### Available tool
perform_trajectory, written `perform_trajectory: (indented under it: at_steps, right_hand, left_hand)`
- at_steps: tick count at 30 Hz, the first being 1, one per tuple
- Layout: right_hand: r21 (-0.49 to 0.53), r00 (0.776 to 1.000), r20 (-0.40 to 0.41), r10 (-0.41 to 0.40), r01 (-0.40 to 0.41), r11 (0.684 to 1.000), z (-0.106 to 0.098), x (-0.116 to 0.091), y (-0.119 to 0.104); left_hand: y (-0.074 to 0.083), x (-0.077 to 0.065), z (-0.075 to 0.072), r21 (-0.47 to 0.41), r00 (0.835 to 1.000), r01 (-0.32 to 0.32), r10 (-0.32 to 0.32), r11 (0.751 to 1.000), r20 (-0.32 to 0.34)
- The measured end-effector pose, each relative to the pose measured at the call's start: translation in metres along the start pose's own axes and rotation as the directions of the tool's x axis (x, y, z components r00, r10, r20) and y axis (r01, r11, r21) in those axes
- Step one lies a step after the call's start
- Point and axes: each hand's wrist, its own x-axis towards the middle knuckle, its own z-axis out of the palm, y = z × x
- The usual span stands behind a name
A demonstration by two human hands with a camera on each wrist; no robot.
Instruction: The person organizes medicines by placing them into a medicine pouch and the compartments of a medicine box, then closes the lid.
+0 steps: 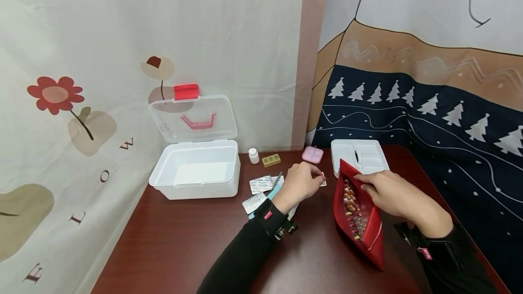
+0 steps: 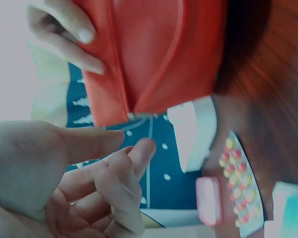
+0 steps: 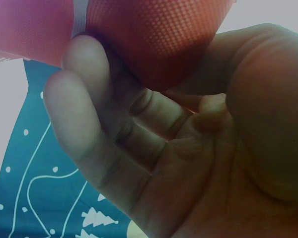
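My right hand (image 1: 392, 194) grips the upper edge of a red zip pouch (image 1: 373, 228) and holds it upright and tilted. Through its gaping mouth, blister packs (image 1: 352, 205) of coloured pills show inside. To the left of the pouch, my left hand (image 1: 300, 180) hovers over the table with fingers loosely curled. In the left wrist view, nothing sits between its thumb and fingers. A blister pack of red and yellow capsules (image 2: 242, 186) lies beyond that hand. Silver blister packs (image 1: 260, 184) and a light-blue item (image 1: 275, 191) lie beside the left wrist, partly covered by it.
At the back left stands a clear plastic box (image 1: 196, 171), its lid raised. Along the back are a white bottle (image 1: 254, 155), a yellow-green pill case (image 1: 271, 160), a pink pill case (image 1: 312, 154) and a white divided tray (image 1: 373, 155) with a dark item in it.
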Motion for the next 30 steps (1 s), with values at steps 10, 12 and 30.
perform_trajectory:
  at_steps: [10, 12, 30]
  right_hand:
    - [-0.014, 1.0, -0.002, 0.001, -0.001, 1.0, -0.001, 0.001, 0.001]
    - [-0.016, 1.0, -0.002, 0.002, -0.002, 1.0, -0.001, 0.0, 0.001]
    - [-0.011, 1.0, -0.006, -0.017, 0.017, 1.0, 0.002, 0.001, 0.0]
  left_hand:
    - [-0.024, 0.03, 0.0, 0.251, 1.0, 0.015, -0.021, 0.968, 0.019]
    - [-0.031, 0.039, 0.002, 0.297, 0.998, 0.007, -0.026, 0.955, 0.059]
    - [-0.133, 0.112, 0.084, 0.496, 0.988, -0.129, 0.065, 0.859, 0.143]
